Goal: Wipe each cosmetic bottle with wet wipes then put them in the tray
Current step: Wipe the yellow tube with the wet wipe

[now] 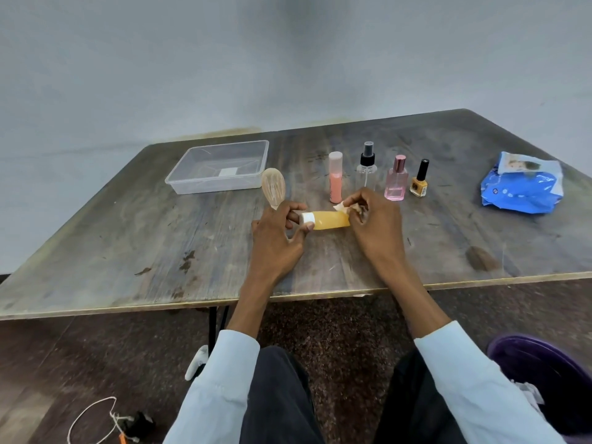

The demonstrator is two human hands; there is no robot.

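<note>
While held, bottle (330,220) sideways, cap left

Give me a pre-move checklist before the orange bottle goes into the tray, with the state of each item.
1. Orange bottle held firmly: ok, the left hand grips its white-capped end, and it lies sideways above the table.
2. Wipe in hand: ok, the right hand pinches a wet wipe at the bottle's base.
3. Bottle wiped all over: cannot tell.
4. Clear plastic tray ready: ok, no bottle inside yet.
5. Path to tray: not ok, an upright tan bottle stands between the left hand and the tray.
6. Others waiting: ok, four bottles stand upright behind the hands.
</note>
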